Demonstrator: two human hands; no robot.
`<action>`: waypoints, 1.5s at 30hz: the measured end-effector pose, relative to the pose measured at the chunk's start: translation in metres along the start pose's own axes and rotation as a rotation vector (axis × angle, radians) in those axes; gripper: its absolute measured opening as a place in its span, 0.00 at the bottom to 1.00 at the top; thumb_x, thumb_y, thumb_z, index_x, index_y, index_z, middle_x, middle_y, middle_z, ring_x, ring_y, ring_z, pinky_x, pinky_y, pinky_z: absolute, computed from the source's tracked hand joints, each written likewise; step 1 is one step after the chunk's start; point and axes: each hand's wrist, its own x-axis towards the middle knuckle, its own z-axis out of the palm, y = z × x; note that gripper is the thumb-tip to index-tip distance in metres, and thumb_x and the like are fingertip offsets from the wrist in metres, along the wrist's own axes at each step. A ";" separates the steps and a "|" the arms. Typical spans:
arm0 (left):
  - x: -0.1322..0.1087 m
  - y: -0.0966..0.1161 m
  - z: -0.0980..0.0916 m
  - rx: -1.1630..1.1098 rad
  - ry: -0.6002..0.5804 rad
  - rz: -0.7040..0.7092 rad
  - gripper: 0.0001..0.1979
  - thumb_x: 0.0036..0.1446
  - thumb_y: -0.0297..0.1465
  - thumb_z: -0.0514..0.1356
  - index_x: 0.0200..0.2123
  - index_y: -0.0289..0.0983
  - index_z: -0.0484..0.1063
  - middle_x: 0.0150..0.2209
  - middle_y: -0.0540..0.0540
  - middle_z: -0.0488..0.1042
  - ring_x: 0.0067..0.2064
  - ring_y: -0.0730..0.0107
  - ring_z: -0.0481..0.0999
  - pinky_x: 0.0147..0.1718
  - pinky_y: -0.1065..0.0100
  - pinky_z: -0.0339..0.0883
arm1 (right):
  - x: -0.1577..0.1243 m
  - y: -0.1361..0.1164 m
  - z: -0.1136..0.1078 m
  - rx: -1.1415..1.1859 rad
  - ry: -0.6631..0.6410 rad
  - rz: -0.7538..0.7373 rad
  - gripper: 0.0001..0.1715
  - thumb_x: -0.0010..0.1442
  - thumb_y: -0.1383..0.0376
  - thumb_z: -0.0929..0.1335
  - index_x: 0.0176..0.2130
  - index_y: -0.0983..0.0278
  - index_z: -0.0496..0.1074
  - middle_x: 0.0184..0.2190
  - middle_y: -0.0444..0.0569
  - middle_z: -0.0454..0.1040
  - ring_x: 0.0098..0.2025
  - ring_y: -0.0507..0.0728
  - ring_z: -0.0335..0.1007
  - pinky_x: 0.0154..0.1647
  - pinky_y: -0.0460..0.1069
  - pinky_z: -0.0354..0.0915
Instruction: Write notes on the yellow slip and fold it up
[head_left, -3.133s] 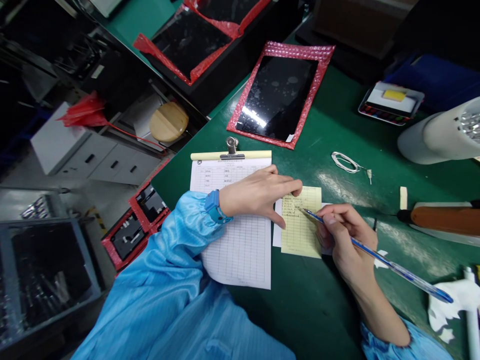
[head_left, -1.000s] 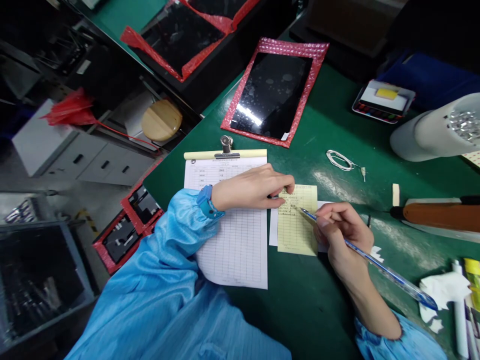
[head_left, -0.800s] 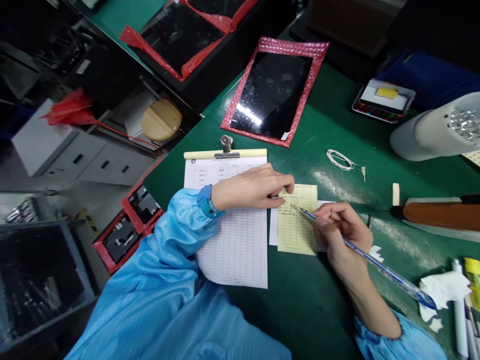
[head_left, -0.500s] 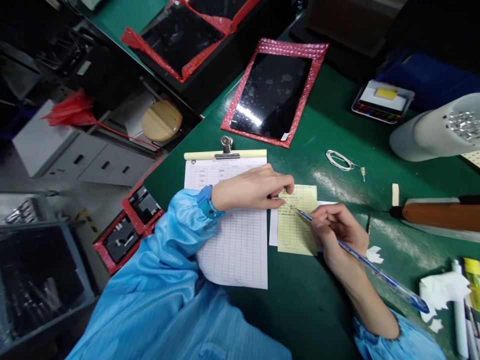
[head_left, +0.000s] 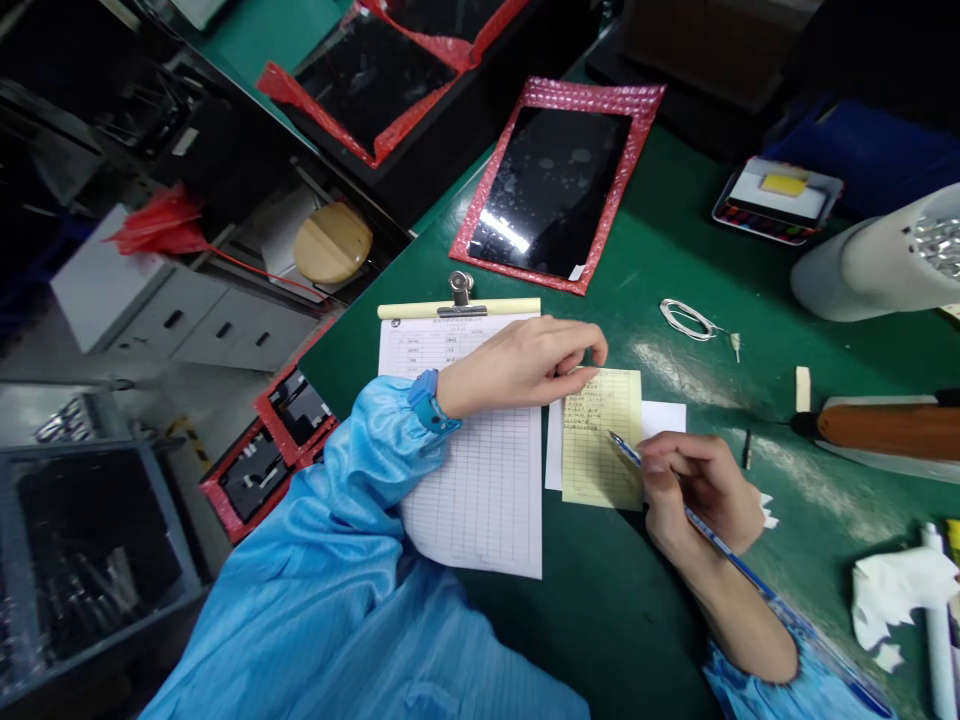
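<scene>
1. Right hand is clamping a pen between fingers, over the yellow sheet.
2. Left hand is curling its fingers loosely, slightly apart.
3. Red bubble bag is holding 1 black screen.

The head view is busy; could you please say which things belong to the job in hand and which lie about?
Apparently in use: blue ballpoint, yellow lined sheet, clipped form.
Apparently idle: coiled white cable, torn white scraps, white cylindrical container.

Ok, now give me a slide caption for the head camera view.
Right hand holding a blue pen over a yellow ruled sheet, left hand across a clipped white form.
</scene>
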 end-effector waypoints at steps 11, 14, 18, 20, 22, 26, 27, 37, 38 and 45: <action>0.007 -0.017 0.003 0.049 0.253 0.031 0.05 0.77 0.30 0.60 0.45 0.42 0.75 0.37 0.49 0.75 0.36 0.66 0.75 0.40 0.63 0.71 | 0.022 0.027 -0.004 0.143 -0.049 0.038 0.04 0.69 0.63 0.75 0.39 0.58 0.82 0.23 0.40 0.75 0.20 0.51 0.65 0.22 0.46 0.62; 0.008 -0.022 0.003 0.076 0.254 0.036 0.05 0.75 0.29 0.60 0.44 0.41 0.75 0.37 0.50 0.74 0.35 0.66 0.75 0.40 0.63 0.70 | 0.023 0.026 -0.002 0.147 -0.062 -0.003 0.05 0.70 0.64 0.74 0.39 0.58 0.82 0.23 0.40 0.76 0.20 0.51 0.65 0.22 0.46 0.62; 0.009 -0.026 0.000 0.100 0.249 0.005 0.04 0.73 0.28 0.60 0.43 0.41 0.75 0.38 0.49 0.75 0.36 0.66 0.74 0.40 0.64 0.70 | 0.025 0.028 0.000 0.150 -0.062 0.000 0.05 0.70 0.63 0.75 0.38 0.58 0.82 0.25 0.41 0.78 0.21 0.52 0.67 0.23 0.46 0.63; 0.009 -0.028 -0.003 0.108 0.253 -0.009 0.04 0.73 0.28 0.60 0.43 0.41 0.75 0.38 0.49 0.76 0.36 0.67 0.74 0.40 0.64 0.70 | 0.026 0.028 0.001 0.159 -0.057 0.020 0.05 0.69 0.62 0.75 0.38 0.58 0.82 0.24 0.41 0.77 0.21 0.51 0.65 0.22 0.46 0.62; 0.009 -0.029 -0.004 0.115 0.264 -0.020 0.04 0.73 0.28 0.60 0.43 0.41 0.75 0.38 0.49 0.76 0.36 0.67 0.74 0.40 0.64 0.69 | 0.026 0.029 0.002 0.167 -0.054 0.029 0.05 0.69 0.62 0.75 0.38 0.58 0.82 0.23 0.40 0.75 0.20 0.51 0.64 0.22 0.46 0.61; 0.009 -0.034 -0.006 0.125 0.304 -0.034 0.04 0.73 0.29 0.60 0.43 0.41 0.75 0.38 0.50 0.75 0.35 0.68 0.74 0.39 0.64 0.68 | 0.027 0.029 0.003 0.168 -0.061 -0.011 0.05 0.70 0.63 0.74 0.38 0.58 0.82 0.22 0.39 0.74 0.20 0.50 0.62 0.22 0.46 0.60; 0.009 -0.035 -0.006 0.132 0.317 -0.040 0.04 0.74 0.30 0.60 0.43 0.40 0.75 0.37 0.50 0.75 0.35 0.68 0.74 0.39 0.64 0.68 | 0.027 0.029 0.003 0.166 -0.062 -0.017 0.05 0.70 0.64 0.74 0.38 0.58 0.82 0.22 0.39 0.74 0.20 0.50 0.63 0.23 0.46 0.60; 0.009 -0.044 -0.012 0.214 0.467 -0.098 0.10 0.78 0.34 0.60 0.40 0.41 0.76 0.36 0.49 0.75 0.37 0.65 0.76 0.41 0.61 0.70 | 0.030 0.022 0.007 0.192 -0.038 0.015 0.06 0.67 0.61 0.75 0.37 0.58 0.79 0.22 0.39 0.74 0.20 0.51 0.63 0.22 0.47 0.59; 0.009 -0.044 -0.012 0.213 0.510 -0.093 0.15 0.80 0.36 0.60 0.36 0.41 0.75 0.35 0.49 0.75 0.36 0.65 0.76 0.41 0.60 0.70 | 0.030 0.021 0.008 0.208 -0.016 0.027 0.06 0.68 0.60 0.75 0.38 0.58 0.79 0.21 0.38 0.72 0.20 0.51 0.63 0.21 0.47 0.58; 0.007 -0.048 -0.016 0.159 0.705 -0.096 0.38 0.87 0.46 0.48 0.20 0.43 0.69 0.30 0.46 0.75 0.36 0.64 0.78 0.43 0.58 0.73 | 0.024 0.026 0.015 0.170 0.073 -0.147 0.07 0.76 0.57 0.76 0.48 0.57 0.80 0.35 0.44 0.84 0.31 0.55 0.83 0.32 0.49 0.76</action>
